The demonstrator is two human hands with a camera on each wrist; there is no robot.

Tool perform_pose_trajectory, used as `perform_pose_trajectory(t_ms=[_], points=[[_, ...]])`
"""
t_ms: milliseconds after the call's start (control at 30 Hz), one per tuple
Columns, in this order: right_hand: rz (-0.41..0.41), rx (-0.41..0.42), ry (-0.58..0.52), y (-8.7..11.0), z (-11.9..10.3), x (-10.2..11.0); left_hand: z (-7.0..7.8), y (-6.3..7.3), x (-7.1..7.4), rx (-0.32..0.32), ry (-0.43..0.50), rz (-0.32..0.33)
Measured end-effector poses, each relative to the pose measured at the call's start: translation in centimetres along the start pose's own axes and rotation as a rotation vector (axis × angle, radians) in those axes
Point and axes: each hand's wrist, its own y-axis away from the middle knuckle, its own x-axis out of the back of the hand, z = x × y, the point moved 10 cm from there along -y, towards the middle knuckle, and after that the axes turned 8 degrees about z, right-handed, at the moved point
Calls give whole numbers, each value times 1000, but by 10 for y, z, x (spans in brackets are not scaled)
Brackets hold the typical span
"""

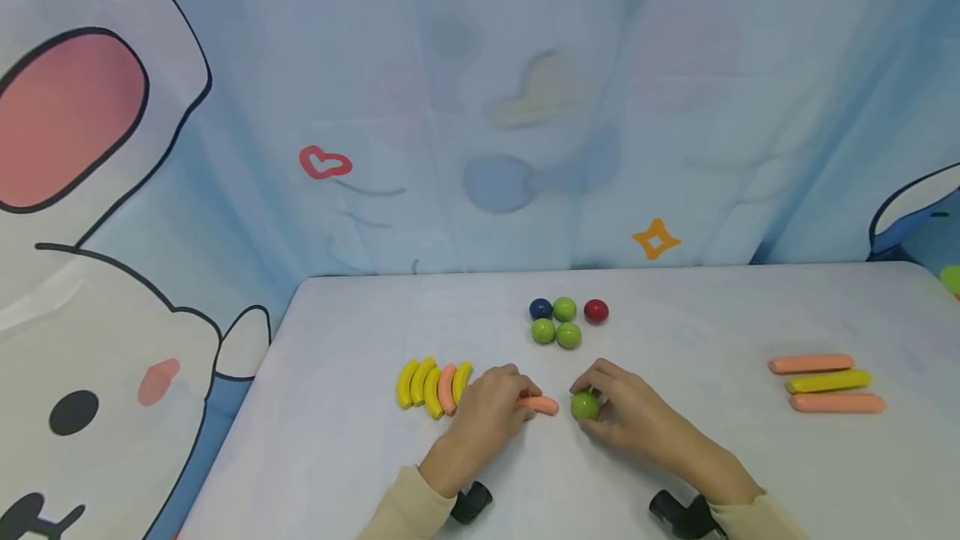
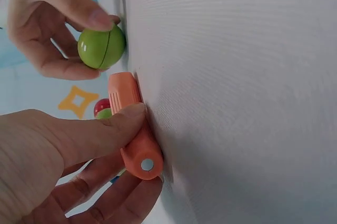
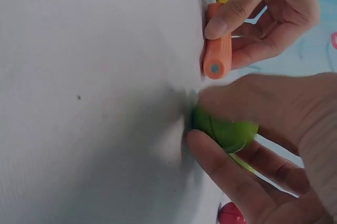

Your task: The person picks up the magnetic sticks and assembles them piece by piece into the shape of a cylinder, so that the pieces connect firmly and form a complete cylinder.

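In the head view my left hand (image 1: 491, 407) pinches a short orange stick-shaped piece (image 1: 542, 405) between thumb and fingers. The left wrist view shows this orange piece (image 2: 139, 147) lying against the white table, a pale round disc set in its end. My right hand (image 1: 637, 419) holds a green ball (image 1: 585, 405) between thumb and fingers, just right of the orange piece. A small gap separates the two. The ball (image 3: 226, 132) is at the tabletop in the right wrist view, partly covered by my thumb.
Left of my hands stands a row of curved yellow pieces (image 1: 417, 382) with an orange one (image 1: 447, 388) among them. Behind are several green balls (image 1: 568, 335), a blue ball (image 1: 540, 309) and a red ball (image 1: 596, 311). Long orange sticks (image 1: 837, 402) and a yellow stick (image 1: 828, 381) lie at the right.
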Motion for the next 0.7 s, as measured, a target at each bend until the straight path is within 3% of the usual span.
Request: perform_pose_trajectory(t_ms=[233, 700], points=[[23, 59, -23, 2, -9, 2, 0, -3, 1, 8, 28, 22], [40, 57, -58, -2, -11, -4, -3, -1, -2, 38, 99, 24]])
